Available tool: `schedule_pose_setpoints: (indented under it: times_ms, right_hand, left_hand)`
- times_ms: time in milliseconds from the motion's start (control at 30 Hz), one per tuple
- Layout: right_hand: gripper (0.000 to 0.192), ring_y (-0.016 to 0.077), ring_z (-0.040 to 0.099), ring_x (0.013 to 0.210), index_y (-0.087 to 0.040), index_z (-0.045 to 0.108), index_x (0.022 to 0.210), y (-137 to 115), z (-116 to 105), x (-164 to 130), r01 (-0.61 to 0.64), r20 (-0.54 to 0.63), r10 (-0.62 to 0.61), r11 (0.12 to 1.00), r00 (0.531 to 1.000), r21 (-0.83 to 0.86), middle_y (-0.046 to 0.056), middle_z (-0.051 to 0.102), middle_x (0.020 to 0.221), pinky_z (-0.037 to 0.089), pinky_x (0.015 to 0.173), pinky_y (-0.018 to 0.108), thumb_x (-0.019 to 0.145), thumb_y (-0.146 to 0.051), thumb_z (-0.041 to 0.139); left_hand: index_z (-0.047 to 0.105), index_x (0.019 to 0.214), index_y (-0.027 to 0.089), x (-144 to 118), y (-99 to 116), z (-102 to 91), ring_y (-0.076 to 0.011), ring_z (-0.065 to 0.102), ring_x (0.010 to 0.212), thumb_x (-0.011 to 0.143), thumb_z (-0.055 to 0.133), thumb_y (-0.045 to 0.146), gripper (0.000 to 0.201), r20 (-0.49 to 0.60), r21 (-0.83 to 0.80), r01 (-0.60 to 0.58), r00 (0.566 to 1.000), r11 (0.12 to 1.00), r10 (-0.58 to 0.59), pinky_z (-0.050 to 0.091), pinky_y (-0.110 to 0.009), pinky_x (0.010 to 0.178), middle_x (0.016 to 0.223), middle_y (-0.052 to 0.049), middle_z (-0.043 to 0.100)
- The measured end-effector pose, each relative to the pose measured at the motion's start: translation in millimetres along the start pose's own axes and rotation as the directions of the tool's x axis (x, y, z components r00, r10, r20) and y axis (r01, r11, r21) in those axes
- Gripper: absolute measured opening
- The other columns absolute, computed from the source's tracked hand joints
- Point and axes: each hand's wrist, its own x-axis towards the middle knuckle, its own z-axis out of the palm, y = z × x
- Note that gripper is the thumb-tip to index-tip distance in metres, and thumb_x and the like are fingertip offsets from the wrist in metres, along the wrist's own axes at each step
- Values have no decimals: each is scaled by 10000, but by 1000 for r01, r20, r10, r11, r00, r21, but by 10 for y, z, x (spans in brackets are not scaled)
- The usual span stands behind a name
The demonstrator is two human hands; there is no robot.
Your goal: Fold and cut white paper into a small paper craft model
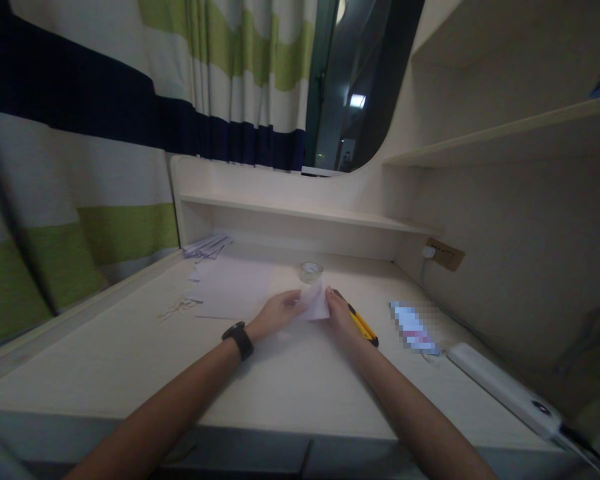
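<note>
Between my two hands is a small piece of white paper (316, 303), held just above the desk. The fingers of my left hand (279, 310) pinch its left side; a black watch (239, 339) is on that wrist. My right hand (339, 312) grips the paper's right edge with thumb and fingers. Just beyond the paper stands a roll of clear tape (311, 271). A yellow and black utility knife (364, 327) lies on the desk right beside my right hand, partly hidden by it. Larger white paper sheets (233, 283) lie flat to the left of my hands.
Folded paper strips (207, 247) are piled at the back left, with small scraps (180, 307) nearer. On the right lie a phone with a blurred screen (414, 328) and a long white device (500, 387) with a cable. A low shelf (300, 212) spans the back.
</note>
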Motion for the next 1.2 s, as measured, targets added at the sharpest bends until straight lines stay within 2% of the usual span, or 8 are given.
schedule_pose_setpoints:
  times_ms: [167, 233, 367, 433, 567, 700, 900, 1200]
  right_hand:
    - [458, 197, 633, 577, -208, 595, 939, -57, 12, -76, -22, 27, 22, 1000, 999, 2, 44, 681, 780, 513, 477, 301, 526, -241, 790]
    - [453, 206, 639, 581, -203, 599, 918, -70, 13, -95, -25, 18, 25, 1000, 1000, -2, 50, 689, 789, 513, 486, 303, 503, -184, 781]
    - [426, 216, 651, 606, -197, 610, 912, -77, 11, -108, -16, 32, 16, 1000, 999, 16, 46, 699, 788, 518, 530, 318, 510, -161, 747]
    - [428, 216, 654, 620, -194, 615, 919, -75, 5, -105, -14, 57, 13, 1000, 998, 26, 41, 702, 794, 519, 544, 319, 511, -166, 742]
    - [427, 208, 652, 632, -173, 637, 906, -69, -18, -99, -12, 114, 11, 1000, 993, 7, 44, 705, 803, 513, 574, 309, 497, -190, 758]
    - [407, 198, 647, 619, -153, 653, 890, -63, -50, -90, -9, 186, 12, 1000, 982, -20, 50, 706, 791, 507, 595, 311, 502, -205, 763]
    - [412, 192, 647, 614, -148, 669, 886, -51, -92, -57, -24, 210, 29, 999, 977, -27, 54, 709, 779, 512, 609, 311, 497, -212, 789]
    - [459, 201, 654, 665, -155, 672, 939, -8, -107, -23, -10, 163, 1, 999, 987, 51, 73, 705, 845, 534, 563, 304, 512, -260, 805]
  left_hand:
    - [641, 979, 145, 48, -9, -60, -254, 583, 955, 836, 465, 515, 434, -70, -137, 60, 995, 989, -70, 454, -325, 772, 991, -106, 666]
    - [634, 975, 142, 56, -27, -78, -252, 574, 975, 860, 411, 520, 454, -133, -188, 55, 988, 981, -81, 448, -326, 791, 983, -107, 664]
    - [610, 989, 128, 57, -42, -94, -243, 591, 921, 851, 460, 421, 357, -247, -236, 55, 962, 970, -115, 455, -321, 777, 982, -113, 661]
    - [586, 1031, 123, 54, -36, -97, -240, 610, 873, 810, 528, 336, 312, -223, -310, 82, 962, 947, -157, 471, -318, 734, 990, -117, 661]
    - [562, 1077, 112, 45, -32, -120, -245, 628, 872, 688, 659, 197, 410, -133, -466, 110, 972, 878, -193, 489, -319, 737, 1061, -140, 645]
    - [577, 1067, 93, 40, -55, -178, -248, 649, 821, 682, 684, 203, 415, -51, -552, 156, 974, 819, -220, 503, -339, 721, 1051, -166, 649]
    - [598, 1064, 86, 39, -60, -257, -252, 656, 821, 675, 706, 236, 431, 56, -613, 219, 971, 759, -234, 503, -357, 733, 1031, -178, 652]
    - [593, 1061, 85, 54, -59, -256, -259, 646, 840, 669, 660, 138, 401, 61, -678, 186, 978, 711, -198, 496, -367, 768, 986, -160, 665]
